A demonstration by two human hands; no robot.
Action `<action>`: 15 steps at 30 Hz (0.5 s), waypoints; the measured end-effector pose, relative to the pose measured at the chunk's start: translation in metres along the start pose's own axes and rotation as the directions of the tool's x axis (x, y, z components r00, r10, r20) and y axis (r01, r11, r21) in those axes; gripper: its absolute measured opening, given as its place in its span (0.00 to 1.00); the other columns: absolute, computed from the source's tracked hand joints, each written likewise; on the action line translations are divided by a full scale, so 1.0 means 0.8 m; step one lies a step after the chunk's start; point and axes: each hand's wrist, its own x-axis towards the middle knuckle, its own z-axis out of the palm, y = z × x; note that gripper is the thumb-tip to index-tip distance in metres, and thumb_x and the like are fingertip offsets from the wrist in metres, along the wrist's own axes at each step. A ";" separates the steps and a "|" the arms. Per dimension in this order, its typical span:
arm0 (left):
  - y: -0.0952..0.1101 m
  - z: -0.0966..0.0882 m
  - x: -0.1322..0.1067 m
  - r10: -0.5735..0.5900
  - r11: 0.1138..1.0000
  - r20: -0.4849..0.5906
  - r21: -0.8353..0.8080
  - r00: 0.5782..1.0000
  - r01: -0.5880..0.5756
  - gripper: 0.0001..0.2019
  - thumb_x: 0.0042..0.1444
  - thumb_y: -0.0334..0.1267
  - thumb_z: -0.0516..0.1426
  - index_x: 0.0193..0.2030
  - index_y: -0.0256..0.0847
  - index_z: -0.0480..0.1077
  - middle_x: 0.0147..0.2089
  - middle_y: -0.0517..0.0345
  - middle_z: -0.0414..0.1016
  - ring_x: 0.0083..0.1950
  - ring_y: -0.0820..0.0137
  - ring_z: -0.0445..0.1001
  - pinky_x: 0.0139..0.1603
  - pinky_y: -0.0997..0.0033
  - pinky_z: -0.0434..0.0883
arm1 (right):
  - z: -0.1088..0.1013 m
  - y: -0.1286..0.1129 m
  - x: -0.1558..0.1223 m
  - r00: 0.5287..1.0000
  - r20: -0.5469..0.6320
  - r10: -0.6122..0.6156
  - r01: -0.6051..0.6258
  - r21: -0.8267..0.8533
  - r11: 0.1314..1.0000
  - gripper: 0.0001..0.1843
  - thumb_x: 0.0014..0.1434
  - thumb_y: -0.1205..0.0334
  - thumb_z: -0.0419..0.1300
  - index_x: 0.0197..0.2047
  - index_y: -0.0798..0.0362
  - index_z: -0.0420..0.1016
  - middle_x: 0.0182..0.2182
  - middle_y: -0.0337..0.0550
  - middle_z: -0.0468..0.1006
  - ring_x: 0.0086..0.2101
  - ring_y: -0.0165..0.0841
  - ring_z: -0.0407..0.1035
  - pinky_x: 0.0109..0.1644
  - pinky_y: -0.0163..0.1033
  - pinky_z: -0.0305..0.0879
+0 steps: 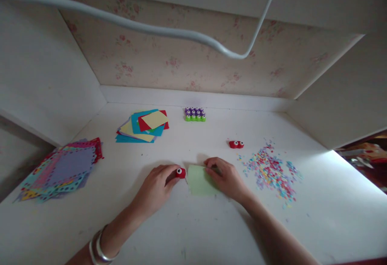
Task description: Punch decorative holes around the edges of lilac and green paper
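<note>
My left hand (160, 182) pinches a small red craft punch (180, 172) with an eye-like white and black button between thumb and fingertips. Just right of the punch lies a light green sheet of paper (199, 182). Its right edge is gripped by my right hand (225, 176), with the thumb over the paper and the fingers curled at the top corner. The punch sits beside the sheet's left edge; I cannot tell whether they touch.
Two red punches (236, 144) stand farther back. Loose paper confetti (273, 170) is scattered at right. Purple and green punches (195, 114) are lined up near the wall. Plain coloured cards (148, 126) are piled at back left, hole-edged sheets (66, 168) at left. A white cable (181, 33) hangs overhead.
</note>
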 end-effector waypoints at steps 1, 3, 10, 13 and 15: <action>0.000 0.000 0.000 -0.007 1.000 0.002 -0.004 1.000 0.007 0.12 0.61 0.34 0.59 0.51 0.46 0.71 0.47 0.58 0.79 0.46 0.65 0.77 0.49 0.63 0.73 | -0.001 0.000 0.001 0.998 0.005 0.065 -0.065 0.044 0.997 0.08 0.64 0.56 0.56 0.39 0.50 0.73 0.37 0.41 0.79 0.34 0.33 0.74 0.39 0.39 0.72; 0.001 -0.001 0.001 -0.012 1.000 0.010 -0.003 1.000 0.012 0.12 0.60 0.34 0.60 0.50 0.46 0.72 0.45 0.58 0.80 0.44 0.65 0.78 0.48 0.64 0.74 | -0.001 0.002 0.003 0.983 0.013 0.183 -0.183 0.118 0.976 0.10 0.64 0.52 0.57 0.42 0.49 0.73 0.29 0.38 0.77 0.26 0.30 0.70 0.28 0.35 0.67; 0.005 -0.003 0.001 0.007 0.999 0.027 0.039 1.000 -0.008 0.13 0.58 0.31 0.61 0.50 0.45 0.72 0.45 0.58 0.81 0.44 0.64 0.78 0.47 0.62 0.73 | 0.006 0.000 0.005 0.950 0.113 0.292 -0.313 0.357 0.880 0.14 0.61 0.50 0.60 0.43 0.50 0.73 0.28 0.39 0.77 0.24 0.30 0.70 0.24 0.33 0.63; 0.004 -0.002 0.000 0.011 0.999 0.031 0.041 0.999 -0.013 0.13 0.59 0.31 0.61 0.50 0.45 0.72 0.45 0.57 0.81 0.45 0.64 0.78 0.48 0.61 0.73 | 0.006 -0.004 0.005 0.934 0.134 0.330 -0.355 0.412 0.839 0.15 0.60 0.49 0.61 0.44 0.50 0.73 0.28 0.39 0.77 0.24 0.30 0.70 0.23 0.33 0.63; 0.002 -0.001 0.000 0.015 0.999 0.021 0.041 1.000 -0.016 0.13 0.59 0.31 0.61 0.50 0.45 0.72 0.45 0.57 0.80 0.45 0.64 0.78 0.48 0.61 0.73 | 0.006 -0.005 0.006 0.928 0.143 0.343 -0.371 0.440 0.818 0.16 0.59 0.49 0.61 0.44 0.51 0.73 0.28 0.40 0.78 0.24 0.30 0.71 0.23 0.33 0.63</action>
